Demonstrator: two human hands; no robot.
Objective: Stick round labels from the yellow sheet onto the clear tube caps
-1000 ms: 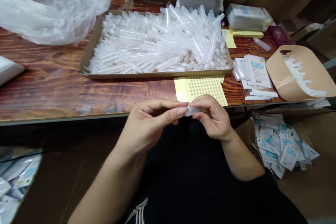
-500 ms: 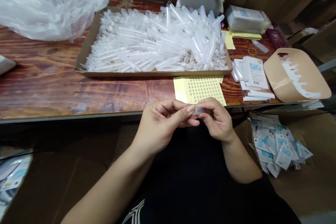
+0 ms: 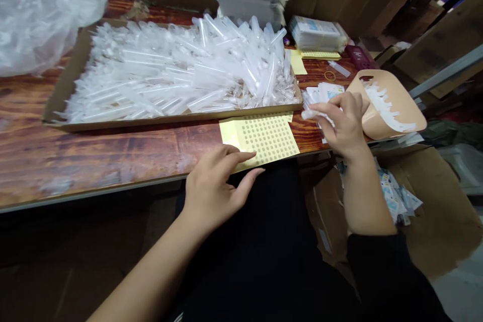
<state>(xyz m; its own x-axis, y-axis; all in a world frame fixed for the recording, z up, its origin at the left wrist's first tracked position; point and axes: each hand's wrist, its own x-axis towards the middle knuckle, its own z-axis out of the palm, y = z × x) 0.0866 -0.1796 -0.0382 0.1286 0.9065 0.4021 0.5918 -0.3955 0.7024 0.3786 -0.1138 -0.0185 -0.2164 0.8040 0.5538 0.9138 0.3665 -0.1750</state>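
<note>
My right hand (image 3: pixel 346 126) is closed on a small translucent plastic tube (image 3: pixel 310 114), its pale end poking out past the fingertips. It is above the white printed cards (image 3: pixel 332 90), which it partly covers. My left hand (image 3: pixel 217 183) is open, thumb and forefinger apart, at the table's front edge. Its forefinger lies over the yellow sheet of small round stickers (image 3: pixel 269 136); whether it touches the sheet I cannot tell. Behind the sheet, a shallow cardboard tray (image 3: pixel 158 122) is heaped with clear plastic tubes (image 3: pixel 181 70).
A beige bin (image 3: pixel 400 95) with white strips stands right of the cards. Below it, an open cardboard box (image 3: pixel 433 201) holds packaged items. Plastic bagging (image 3: pixel 45 20) lies back left. Stacked packs (image 3: pixel 317 32) and a loose tube (image 3: pixel 338 69) are at the back right.
My hands have parted. The right carried the tube rightward to the cards; the left let go, opened and shifted slightly left by the sticker sheet. The view has turned to the right.
</note>
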